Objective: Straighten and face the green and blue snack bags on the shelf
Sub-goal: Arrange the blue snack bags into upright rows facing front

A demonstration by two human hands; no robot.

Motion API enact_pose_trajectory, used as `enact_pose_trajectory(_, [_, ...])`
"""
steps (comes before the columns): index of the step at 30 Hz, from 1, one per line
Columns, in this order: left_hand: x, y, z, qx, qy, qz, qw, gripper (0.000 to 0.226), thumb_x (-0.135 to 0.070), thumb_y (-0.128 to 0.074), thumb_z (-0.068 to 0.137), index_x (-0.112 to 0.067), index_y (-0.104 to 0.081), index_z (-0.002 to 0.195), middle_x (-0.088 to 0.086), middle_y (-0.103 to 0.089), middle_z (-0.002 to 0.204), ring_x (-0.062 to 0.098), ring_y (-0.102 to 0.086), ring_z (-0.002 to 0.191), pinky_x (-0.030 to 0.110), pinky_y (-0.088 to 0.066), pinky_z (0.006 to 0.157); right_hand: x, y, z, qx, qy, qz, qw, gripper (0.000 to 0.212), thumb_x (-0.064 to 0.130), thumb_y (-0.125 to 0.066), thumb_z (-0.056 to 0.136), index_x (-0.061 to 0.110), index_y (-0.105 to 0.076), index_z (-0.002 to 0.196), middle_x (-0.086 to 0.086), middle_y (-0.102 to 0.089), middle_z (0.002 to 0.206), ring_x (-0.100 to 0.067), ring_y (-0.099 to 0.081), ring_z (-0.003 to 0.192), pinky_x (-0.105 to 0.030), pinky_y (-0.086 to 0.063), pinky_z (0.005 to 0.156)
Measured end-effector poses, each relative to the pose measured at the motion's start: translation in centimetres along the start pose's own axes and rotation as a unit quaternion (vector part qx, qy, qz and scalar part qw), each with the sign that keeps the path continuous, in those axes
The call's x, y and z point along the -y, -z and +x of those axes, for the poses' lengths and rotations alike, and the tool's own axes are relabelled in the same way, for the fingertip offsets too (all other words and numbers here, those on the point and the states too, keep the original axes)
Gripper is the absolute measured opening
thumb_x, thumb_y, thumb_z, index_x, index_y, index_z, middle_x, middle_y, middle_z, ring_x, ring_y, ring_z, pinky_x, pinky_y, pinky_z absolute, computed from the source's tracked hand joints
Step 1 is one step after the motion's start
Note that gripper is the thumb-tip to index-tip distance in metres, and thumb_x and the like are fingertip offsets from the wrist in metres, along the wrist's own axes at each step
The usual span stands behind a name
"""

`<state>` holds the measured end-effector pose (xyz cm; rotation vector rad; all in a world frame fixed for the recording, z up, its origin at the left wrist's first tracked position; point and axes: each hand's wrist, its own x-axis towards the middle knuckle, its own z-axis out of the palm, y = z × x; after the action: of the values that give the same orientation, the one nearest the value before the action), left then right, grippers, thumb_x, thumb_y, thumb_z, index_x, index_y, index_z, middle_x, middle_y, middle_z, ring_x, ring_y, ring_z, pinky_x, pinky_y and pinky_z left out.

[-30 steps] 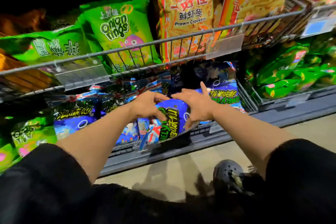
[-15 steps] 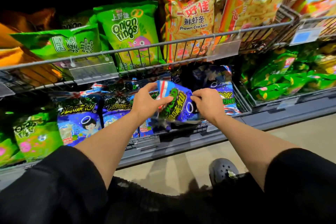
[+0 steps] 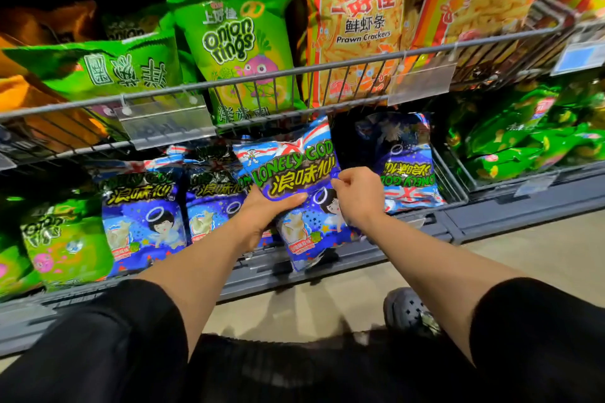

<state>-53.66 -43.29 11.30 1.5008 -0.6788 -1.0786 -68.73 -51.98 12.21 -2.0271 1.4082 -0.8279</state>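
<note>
Centre frame: blue snack bag (image 3: pixel 294 180) held upright, label facing out, over lower shelf (image 3: pixel 360 258). Left hand (image 3: pixel 262 216) fingers wrapped round its left edge, thumb across front; right hand (image 3: pixel 357 196) pinching right edge. Just right, upside-down blue bag (image 3: pixel 406 160). Upper wire basket (image 3: pixel 262 78) holding green onion-rings bag (image 3: pixel 235 52) and prawn crackers (image 3: pixel 357 26).

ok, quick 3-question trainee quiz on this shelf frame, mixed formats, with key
1. True or false: the blue foil Lonely God snack bag held by both hands faces front, print upright.
2. The blue bag right of it is: A upright, B upside down, C face down.
3. Fill in: the left hand grips the held bag's ___ edge, and the right hand pinches the other.

Key: 1 true; 2 B; 3 left.
</note>
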Motion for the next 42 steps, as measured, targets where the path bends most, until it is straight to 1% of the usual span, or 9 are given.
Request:
enact_pose_trajectory(8, [1.1, 0.6, 2.6, -0.005, 0.054, -0.006, 0.999, 0.061, -0.014, -0.085, 0.068, -0.022, -0.049, 0.117, -0.001, -0.072, 0.098, 0.011, -0.072, 0.069, 0.026, -0.056, 0.053, -3.0, -1.9, 1.1, 0.036, -0.035, 0.079, 0.996, 0.038, 0.015, -0.061, 0.088, 0.009, -0.041, 0.056, -0.007, -0.028, 0.055, -0.018, -0.025, 0.06, -0.021, -0.023, 0.044])
enact_pose_trajectory(12, [0.8, 1.7, 4.4, -0.004, 0.049, 0.042, 0.998, 0.102, -0.032, -0.099, 0.034, -0.017, -0.054, 0.125, 0.006, -0.072, 0.111, 0.025, -0.072, 0.092, 0.046, -0.057, 0.084, -4.1, -3.7, 2.3, 0.058, -0.051, 0.132, 0.988, 0.041, 0.016, -0.063, 0.087, 0.003, -0.044, 0.053, -0.009, -0.031, 0.056, -0.017, -0.029, 0.062, -0.029, -0.026, 0.056])
enact_pose_trajectory(18, [0.6, 3.6, 7.2, -0.05, 0.007, 0.128, 0.99, 0.103, -0.047, -0.095, 0.028, -0.018, -0.06, 0.12, 0.004, -0.07, 0.114, 0.022, -0.07, 0.096, 0.043, -0.057, 0.086, -5.3, -4.3, 4.7, 0.17, -0.113, 0.243, 0.948, 0.039, 0.018, -0.062, 0.091, 0.015, -0.053, 0.053, -0.003, -0.056, 0.052, -0.012, -0.055, 0.043, -0.027, -0.049, 0.052])
enact_pose_trajectory(23, [0.6, 5.4, 9.2, -0.108, -0.011, 0.241, 0.964, 0.127, -0.073, -0.086, 0.022, -0.016, -0.05, 0.129, 0.005, -0.06, 0.127, 0.025, -0.06, 0.114, 0.046, -0.051, 0.096, -7.2, -3.9, 7.2, 0.174, -0.089, 0.113, 0.974, 0.038, 0.024, -0.07, 0.084, 0.013, -0.056, 0.05, 0.001, -0.056, 0.047, -0.017, -0.062, 0.051, -0.032, -0.055, 0.058])
enact_pose_trajectory(28, [-0.4, 5.6, 9.2, -0.13, -0.025, 0.202, 0.97, 0.083, -0.039, -0.093, 0.051, -0.009, -0.055, 0.119, -0.004, -0.068, 0.107, 0.006, -0.064, 0.088, 0.031, -0.05, 0.082, -9.6, -4.6, 8.8, 0.126, -0.038, -0.136, 0.982, 0.011, 0.009, -0.061, 0.077, 0.003, -0.069, 0.083, -0.017, -0.071, 0.091, -0.033, -0.065, 0.091, -0.035, -0.053, 0.08])
enact_pose_trajectory(33, [-0.6, 6.4, 10.1, -0.123, -0.028, 0.227, 0.966, 0.092, -0.06, -0.09, 0.031, -0.009, -0.06, 0.102, 0.006, -0.067, 0.086, 0.005, -0.063, 0.067, 0.024, -0.052, 0.064, -10.3, -7.0, 9.5, 0.237, -0.005, -0.199, 0.951, 0.045, 0.018, -0.066, 0.081, 0.001, -0.055, 0.122, -0.019, -0.056, 0.123, -0.033, -0.049, 0.116, -0.038, -0.044, 0.096])
enact_pose_trajectory(36, [-1.1, 8.1, 10.6, -0.115, -0.007, 0.213, 0.97, 0.098, -0.068, -0.087, 0.014, -0.012, -0.075, 0.093, 0.002, -0.076, 0.088, 0.015, -0.071, 0.081, 0.038, -0.059, 0.076, -10.3, -9.2, 9.7, 0.317, 0.006, -0.25, 0.915, 0.092, 0.034, -0.077, 0.074, 0.01, -0.025, 0.146, -0.023, -0.026, 0.145, -0.038, -0.022, 0.138, -0.043, -0.029, 0.113])
enact_pose_trajectory(38, [-1.2, 8.9, 10.7, -0.129, -0.011, 0.187, 0.974, 0.084, -0.066, -0.086, 0.012, -0.016, -0.074, 0.079, -0.008, -0.073, 0.077, 0.01, -0.067, 0.071, 0.031, -0.055, 0.069, -10.4, -10.6, 9.7, 0.337, 0.048, -0.32, 0.884, 0.11, 0.038, -0.08, 0.069, 0.019, -0.009, 0.15, -0.021, -0.013, 0.153, -0.039, -0.009, 0.143, -0.05, -0.022, 0.115])
enact_pose_trajectory(42, [-0.6, 9.0, 10.9, -0.134, -0.031, 0.149, 0.979, 0.02, -0.025, -0.086, 0.057, -0.026, -0.069, 0.045, -0.013, -0.067, 0.055, -0.001, -0.058, 0.046, 0.014, -0.045, 0.049, -10.2, -12.4, 9.4, 0.326, 0.067, -0.371, 0.867, 0.099, 0.022, -0.073, 0.078, 0.016, -0.005, 0.15, -0.018, -0.005, 0.156, -0.037, -0.002, 0.146, -0.058, -0.019, 0.113])
